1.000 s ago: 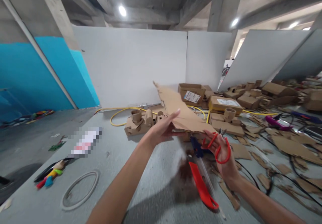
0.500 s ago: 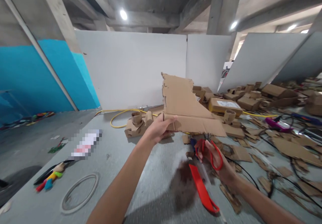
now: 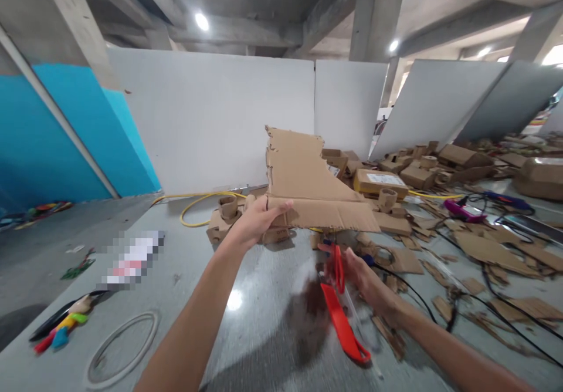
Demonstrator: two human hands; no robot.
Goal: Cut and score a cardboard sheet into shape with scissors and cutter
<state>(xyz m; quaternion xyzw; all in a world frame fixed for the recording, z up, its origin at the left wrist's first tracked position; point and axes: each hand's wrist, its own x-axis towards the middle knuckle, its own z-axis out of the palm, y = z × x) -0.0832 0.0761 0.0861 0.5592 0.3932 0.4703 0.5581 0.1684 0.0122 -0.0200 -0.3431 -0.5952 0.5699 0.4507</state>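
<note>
Nearest on the tabletop (image 3: pixel 264 310): the red-handled tool (image 3: pixel 341 324), lying below the right hand (image 3: pixel 360 277), unmoved. A dark patch on the surface left of it; stain or reflection, cannot tell.

Right hand: closed on the red handles of the scissors (image 3: pixel 339 274). Over the last second its fingers have come off the cardboard edge, and the scissors have swung until the loops show nearly edge-on. Blades unreadable: blur, and the dim spot under the sheet. Whether the tips touch the lower edge, cannot tell; no cutting seems under way at this instant. A blue tool (image 3: pixel 367 259) shows just behind this hand, mostly covered.

Left hand (image 3: pixel 250 222): thumb on the near face, gripping the left end of the cardboard sheet (image 3: pixel 303 172). The sheet was tipped and foreshortened a second ago; now it stands up, broad face this way, fold and ragged edges readable. The left hand seems to carry it alone, probably leaving the right free to reposition the scissors.

Just beyond the left hand, the cardboard assembly (image 3: pixel 217 227) is partly covered by hand and sheet. Farther, beyond the right hand, the labelled box (image 3: pixel 380 186); label too small to read.
</note>
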